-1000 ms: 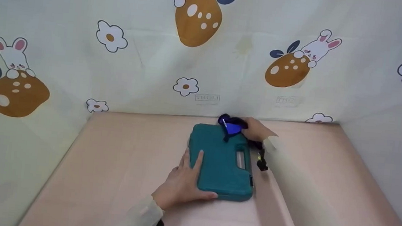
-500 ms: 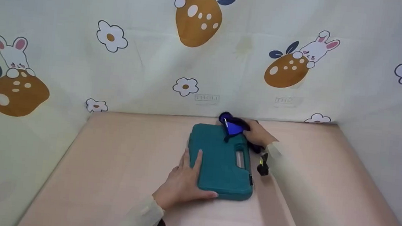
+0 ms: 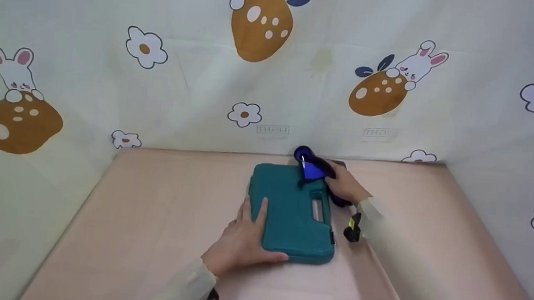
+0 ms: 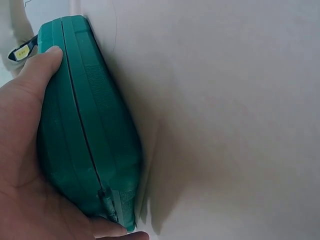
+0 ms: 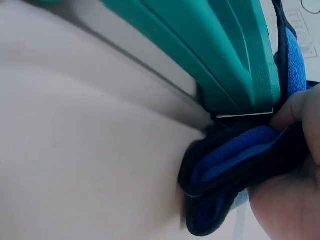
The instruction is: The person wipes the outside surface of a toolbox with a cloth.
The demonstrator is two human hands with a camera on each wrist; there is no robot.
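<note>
A teal plastic carrying case point(image 3: 285, 215) lies flat on the pink-covered table, its handle opening on the right side. My left hand point(image 3: 241, 243) holds its near left corner, with the thumb along the near edge and fingers spread over the left side. The left wrist view shows that thumb on the case's side wall point(image 4: 95, 115). At the far right corner my right hand point(image 3: 346, 183) grips a folded blue cloth point(image 3: 313, 170) with black edging. In the right wrist view, the cloth's folded layers point(image 5: 235, 160) lie against the end of the case.
A pale fabric backdrop point(image 3: 194, 89) with printed rabbits and flowers stands just behind the case. Pink table cover point(image 3: 159, 198) spreads out on both sides. A black strap with a yellow tag point(image 3: 353, 227) hangs from the right sleeve.
My right hand has shifted slightly right and toward me with the blue cloth along the case's far right corner. The left hand stays on the case, which lies in about the same place.
</note>
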